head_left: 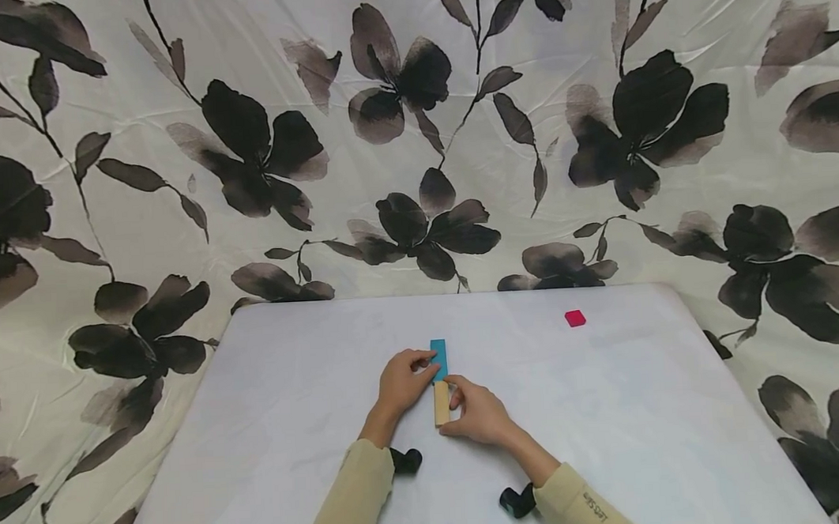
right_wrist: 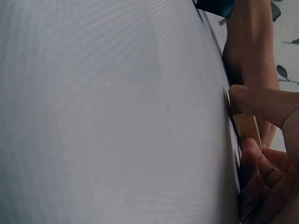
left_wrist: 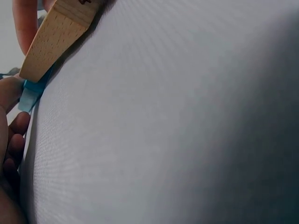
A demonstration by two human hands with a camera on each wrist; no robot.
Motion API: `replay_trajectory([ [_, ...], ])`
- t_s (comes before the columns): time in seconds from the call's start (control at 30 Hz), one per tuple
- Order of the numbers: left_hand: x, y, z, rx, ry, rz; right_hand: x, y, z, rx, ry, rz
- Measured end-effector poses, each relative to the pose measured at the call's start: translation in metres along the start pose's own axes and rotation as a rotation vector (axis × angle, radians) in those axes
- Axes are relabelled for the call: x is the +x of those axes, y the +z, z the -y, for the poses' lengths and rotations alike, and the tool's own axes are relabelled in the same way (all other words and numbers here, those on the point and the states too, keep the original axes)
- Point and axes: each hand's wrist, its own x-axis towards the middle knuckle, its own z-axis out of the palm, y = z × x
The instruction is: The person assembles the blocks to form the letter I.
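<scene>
A blue block and a light wooden block lie end to end in one line on the white table, the blue one farther away. My left hand holds the blue block from its left side, thumb and forefinger at its edge. From the right, my right hand pinches the wooden block lengthwise, thumb at its near end and forefinger by the joint with the blue block. In the left wrist view the wooden block looms large, with part of the blue block beyond it.
A small red piece lies toward the far right of the white table. Dark wrist cameras stick out inward from both sleeves. A floral cloth hangs behind the table's far edge.
</scene>
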Motion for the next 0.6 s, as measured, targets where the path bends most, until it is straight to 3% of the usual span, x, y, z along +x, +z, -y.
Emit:
replay_trajectory([
  [0.6, 0.0007, -0.0002, 0.0029, 0.002, -0.01, 0.017, -0.0007, 0.001, 0.0037, -0.045, 0.021, -0.018],
])
